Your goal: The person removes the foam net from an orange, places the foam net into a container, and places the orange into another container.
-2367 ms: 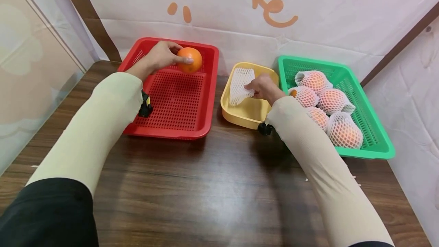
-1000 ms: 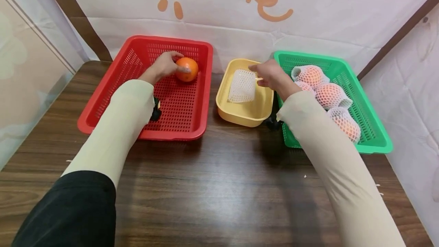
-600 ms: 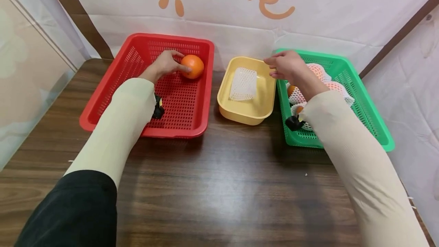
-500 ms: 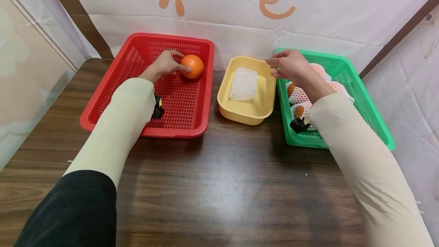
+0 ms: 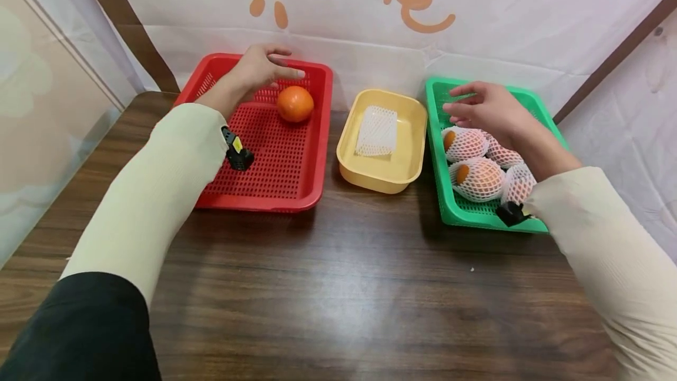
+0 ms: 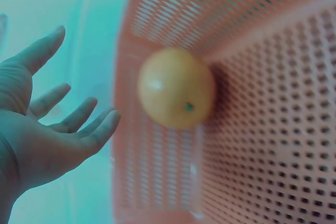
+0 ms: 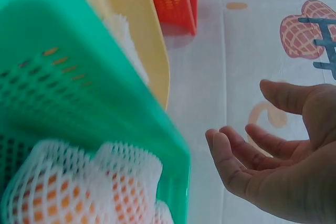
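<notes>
A bare orange (image 5: 295,104) rests in the far right corner of the red basket (image 5: 315,151); the left wrist view shows the orange (image 6: 177,88) with its green stem spot. My left hand (image 5: 260,67) is above it, fingers spread and apart from the fruit. My right hand (image 5: 489,109) hovers over the green basket (image 5: 443,193), holding nothing, fingers loosely bent. Below it lie several oranges in white foam nets (image 5: 478,179). In the right wrist view, netted oranges (image 6: 177,88) are not shown; instead that view has a netted orange (image 7: 55,198) beneath the green wall.
Between the baskets stands a yellow tray (image 5: 407,160) with an emptied white foam net (image 5: 377,130) lying flat in it. All three containers stand on a dark wooden table (image 5: 317,287). A printed white cloth (image 5: 338,16) hangs behind them.
My left hand has let go of the orange and risen from it. My right hand, which earlier released the foam net into the yellow tray, has moved right over the green basket.
</notes>
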{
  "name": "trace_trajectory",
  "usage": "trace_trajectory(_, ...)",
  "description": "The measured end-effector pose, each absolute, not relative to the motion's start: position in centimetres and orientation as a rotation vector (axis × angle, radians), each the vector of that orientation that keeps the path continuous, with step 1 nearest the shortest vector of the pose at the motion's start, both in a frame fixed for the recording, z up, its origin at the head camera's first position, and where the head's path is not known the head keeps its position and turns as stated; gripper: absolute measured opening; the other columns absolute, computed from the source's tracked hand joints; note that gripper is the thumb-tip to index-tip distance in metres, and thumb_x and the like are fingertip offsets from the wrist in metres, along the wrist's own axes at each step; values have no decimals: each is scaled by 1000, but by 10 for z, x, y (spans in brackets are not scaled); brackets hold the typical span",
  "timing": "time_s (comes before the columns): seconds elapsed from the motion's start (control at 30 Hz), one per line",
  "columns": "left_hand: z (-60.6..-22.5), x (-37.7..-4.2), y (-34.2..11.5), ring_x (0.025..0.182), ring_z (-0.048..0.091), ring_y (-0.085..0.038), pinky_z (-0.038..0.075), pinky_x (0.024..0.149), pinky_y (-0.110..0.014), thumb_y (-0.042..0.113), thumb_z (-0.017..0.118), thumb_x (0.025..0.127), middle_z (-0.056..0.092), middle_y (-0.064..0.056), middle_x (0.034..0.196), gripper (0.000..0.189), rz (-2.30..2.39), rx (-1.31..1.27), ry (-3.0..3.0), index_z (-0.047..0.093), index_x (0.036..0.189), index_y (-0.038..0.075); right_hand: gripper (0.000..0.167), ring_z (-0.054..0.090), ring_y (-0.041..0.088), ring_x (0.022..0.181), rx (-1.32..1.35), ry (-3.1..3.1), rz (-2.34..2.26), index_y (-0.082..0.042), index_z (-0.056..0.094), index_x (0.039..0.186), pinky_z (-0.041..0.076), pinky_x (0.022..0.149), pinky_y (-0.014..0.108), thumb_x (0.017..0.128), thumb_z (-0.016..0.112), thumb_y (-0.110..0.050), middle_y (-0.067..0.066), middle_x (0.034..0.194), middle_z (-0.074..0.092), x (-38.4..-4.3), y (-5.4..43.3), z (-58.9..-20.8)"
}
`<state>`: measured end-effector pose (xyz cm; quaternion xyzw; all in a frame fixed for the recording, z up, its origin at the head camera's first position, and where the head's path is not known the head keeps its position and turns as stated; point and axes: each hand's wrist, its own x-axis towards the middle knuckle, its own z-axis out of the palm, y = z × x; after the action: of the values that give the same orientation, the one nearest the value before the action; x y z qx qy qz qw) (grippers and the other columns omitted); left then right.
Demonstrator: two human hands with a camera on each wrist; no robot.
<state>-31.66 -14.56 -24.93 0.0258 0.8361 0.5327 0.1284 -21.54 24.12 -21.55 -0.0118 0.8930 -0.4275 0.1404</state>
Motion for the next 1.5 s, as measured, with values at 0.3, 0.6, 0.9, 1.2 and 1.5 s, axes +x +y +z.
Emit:
trace_trajectory(0.3, -229, -287, -139, 118, 49, -25, 43, 98, -36, 32, 74, 83, 44, -12, 142, 72, 1543, 209, 2452, 40, 146, 19, 60, 56, 24, 108, -166, 2651, -1061, -2, 41, 138, 50, 81, 27, 92, 64, -34, 19, 131, 50, -198, 272, -239)
trace_trajectory(0.6, -221, -261, -130, 114, 53, -24, 46, 94, -36, 28, 74, 84, 48, -10, 138, 67, 1507, 443, 2448, 44, 143, 16, 61, 51, 31, 116, -236, 2662, -901, -1, 45, 136, 49, 86, 34, 87, 71, -28, 21, 129, 53, -195, 295, -253)
trace_trajectory(0.9, -217, -240, -106, 118, 49, -21, 45, 95, -33, 26, 76, 82, 52, -7, 132, 68, 1444, 623, 2426, 46, 142, 15, 55, 46, 40, 115, -416, 2751, -579, 2, 54, 127, 39, 92, 56, 79, 79, -14, 25, 124, 53, -192, 305, -275)
trace_trajectory(1.2, -218, -226, -96, 112, 55, -19, 49, 90, -34, 25, 77, 82, 55, -4, 129, 66, 1405, 702, 2405, 47, 140, 15, 77, 39, 50, 121, -540, 2756, -353, 0, 47, 134, 35, 94, 63, 68, 85, -8, 32, 134, 43, -195, 306, -286)
trace_trajectory(1.5, -222, -213, -89, 108, 57, -21, 51, 84, -33, 26, 81, 78, 58, -4, 121, 65, 1239, 830, 2484, 52, 135, 14, 77, 39, 50, 118, -557, 2827, -286, -4, 49, 134, 39, 88, 62, 68, 86, -15, 33, 133, 40, -194, 307, -293)
